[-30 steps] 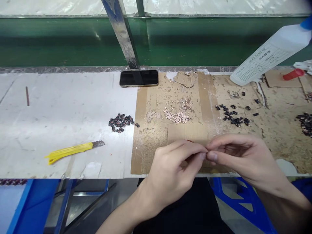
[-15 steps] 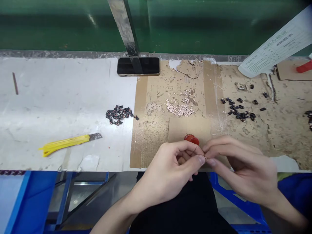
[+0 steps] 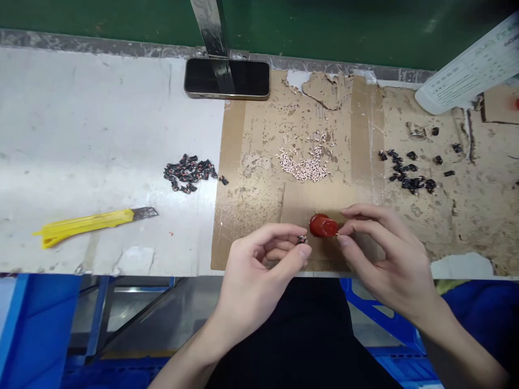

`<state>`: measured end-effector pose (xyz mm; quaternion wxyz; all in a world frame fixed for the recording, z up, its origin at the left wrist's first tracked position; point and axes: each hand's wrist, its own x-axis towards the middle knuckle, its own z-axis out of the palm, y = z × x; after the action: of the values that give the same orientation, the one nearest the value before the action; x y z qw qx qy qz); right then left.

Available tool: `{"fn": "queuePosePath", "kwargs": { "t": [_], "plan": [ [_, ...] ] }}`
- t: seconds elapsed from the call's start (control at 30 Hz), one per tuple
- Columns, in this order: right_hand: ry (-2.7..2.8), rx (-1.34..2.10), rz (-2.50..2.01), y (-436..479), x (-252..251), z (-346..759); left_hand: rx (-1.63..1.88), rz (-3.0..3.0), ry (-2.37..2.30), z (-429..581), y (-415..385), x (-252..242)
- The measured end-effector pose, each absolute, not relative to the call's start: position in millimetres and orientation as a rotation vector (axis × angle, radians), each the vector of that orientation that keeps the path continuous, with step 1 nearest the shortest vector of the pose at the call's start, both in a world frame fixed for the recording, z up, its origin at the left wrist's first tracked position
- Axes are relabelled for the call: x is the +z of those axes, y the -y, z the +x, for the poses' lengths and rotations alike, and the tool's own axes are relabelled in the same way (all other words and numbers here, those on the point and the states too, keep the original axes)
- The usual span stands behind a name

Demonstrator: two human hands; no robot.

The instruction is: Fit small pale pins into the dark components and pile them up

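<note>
My left hand (image 3: 259,265) pinches a small black part (image 3: 302,239) between thumb and forefinger above the cardboard sheet (image 3: 251,205). Just to its right, my right hand (image 3: 385,254) has its thumb and forefinger pressed together beside a red cap (image 3: 323,225) standing on the cardboard; what they hold is too small to name. Farther back lie a heap of tiny pale pieces (image 3: 302,167), a pile of black parts (image 3: 188,173) on the white tabletop (image 3: 81,140) to the left, and scattered black parts (image 3: 407,175) to the right.
A yellow utility knife (image 3: 91,222) lies at the left on the white top. A dark phone (image 3: 227,78) rests at the foot of a metal post (image 3: 208,24). A white bottle (image 3: 470,67) leans in at the back right. Blue frame parts (image 3: 36,329) show below the table edge.
My hands, joined at the fingertips before, have come apart; the left one carries the black part away. The view has tipped down, and the red cap has come into sight.
</note>
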<state>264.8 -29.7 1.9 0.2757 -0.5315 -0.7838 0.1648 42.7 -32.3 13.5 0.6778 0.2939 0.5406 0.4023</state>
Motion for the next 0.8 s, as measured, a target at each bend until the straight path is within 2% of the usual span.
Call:
{"fn": "queuePosePath", "kwargs": {
  "t": [0.33, 0.63, 0.8],
  "plan": [
    [2.240, 0.317, -1.358, 28, 8, 261, 1.027, 0.694, -1.235, 38, 35, 12],
    [1.500, 1.104, -1.456, 39, 32, 246, 0.981, 0.672, -1.027, 59, 30, 20],
    [1.398, 1.204, -1.417, 41, 34, 241, 0.970, 0.626, -1.021, 64, 28, 23]
  ]
}}
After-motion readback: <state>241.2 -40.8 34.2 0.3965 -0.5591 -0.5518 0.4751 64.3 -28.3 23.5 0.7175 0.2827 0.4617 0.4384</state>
